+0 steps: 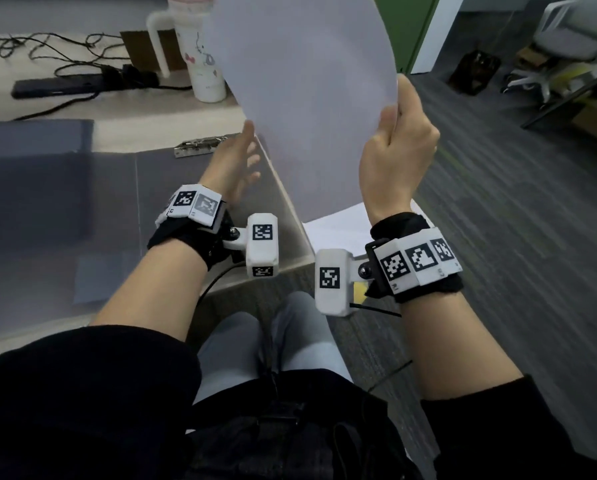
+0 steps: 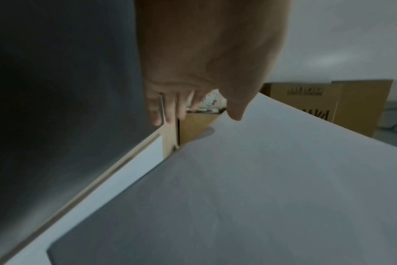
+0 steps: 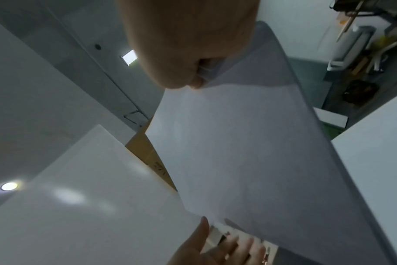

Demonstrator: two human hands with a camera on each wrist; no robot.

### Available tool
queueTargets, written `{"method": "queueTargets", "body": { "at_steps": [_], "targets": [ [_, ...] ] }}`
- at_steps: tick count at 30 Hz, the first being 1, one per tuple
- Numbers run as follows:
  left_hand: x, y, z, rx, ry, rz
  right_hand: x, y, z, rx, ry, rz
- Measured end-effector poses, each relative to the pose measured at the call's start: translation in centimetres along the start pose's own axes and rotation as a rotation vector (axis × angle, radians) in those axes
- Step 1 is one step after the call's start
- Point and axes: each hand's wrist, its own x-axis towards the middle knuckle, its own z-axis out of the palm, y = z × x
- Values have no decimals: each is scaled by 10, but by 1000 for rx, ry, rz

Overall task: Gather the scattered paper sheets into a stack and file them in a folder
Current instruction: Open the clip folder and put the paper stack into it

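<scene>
I hold a stack of white paper sheets [image 1: 307, 98] upright in the air over the table's right corner. My right hand [image 1: 395, 129] pinches the stack's right edge, thumb in front and fingers behind; the right wrist view shows this grip on the sheets [image 3: 249, 152]. My left hand [image 1: 247, 155] is at the stack's lower left edge with straight fingers, its thumb touching the paper [image 2: 261, 179]. A dark grey folder [image 1: 48, 202] lies spread on the table at the left, its metal clip [image 1: 203, 146] at the far edge. Another white sheet [image 1: 338, 233] lies lower down past the table corner.
A white tumbler [image 1: 200, 64] with a handle stands at the back of the table beside a black power strip [image 1: 65, 86] and loose cables. Cardboard boxes [image 2: 329, 104] stand behind. On the carpet to the right are an office chair [image 1: 567, 46] and a black bag [image 1: 473, 72].
</scene>
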Motion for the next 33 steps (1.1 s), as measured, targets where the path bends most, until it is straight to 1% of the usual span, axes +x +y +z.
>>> {"method": "queueTargets", "body": {
  "at_steps": [1, 2, 3, 5, 7, 9, 11, 13, 15, 16, 18, 19, 20, 23, 25, 29, 31, 33],
  "targets": [
    [-4, 6, -5, -43, 8, 34, -1, -4, 4, 70, 11, -1],
    [-7, 11, -11, -77, 56, 82, -2, -8, 9, 139, 14, -2],
    [-12, 18, -19, -107, 128, 145, -3, -11, 13, 204, 9, -4],
    [-20, 28, -35, -182, 248, 314, -6, -15, 20, 302, -39, -1],
    [-29, 37, -53, -196, 334, 475, -11, -18, 27, 329, -142, 23],
    [-40, 44, -70, -201, 394, 598, -17, -20, 36, 346, -267, 73],
    [-50, 44, -84, -188, 413, 663, -26, -21, 45, 446, -390, 176],
    [-62, 37, -91, -127, 418, 636, -37, -20, 53, 600, -470, 328],
    [-72, 23, -93, -70, 396, 536, -50, -18, 58, 705, -510, 490],
    [-77, 16, -92, -48, 376, 482, -55, -17, 60, 724, -520, 536],
    [-86, 10, -87, -27, 372, 407, -60, -18, 64, 736, -528, 548],
    [-90, 10, -84, -34, 374, 394, -60, -20, 65, 747, -522, 538],
    [-92, 12, -83, -49, 378, 404, -58, -22, 67, 762, -506, 529],
    [-96, 22, -85, -93, 400, 491, -49, -26, 69, 839, -448, 498],
    [-98, 22, -88, -100, 398, 494, -47, -25, 69, 847, -445, 486],
    [-100, 9, -87, -67, 381, 409, -57, -18, 71, 774, -513, 579],
    [-97, 3, -87, -65, 391, 392, -61, -16, 73, 769, -532, 605],
    [-93, 3, -86, -77, 417, 398, -59, -17, 74, 784, -521, 599]
  ]
}}
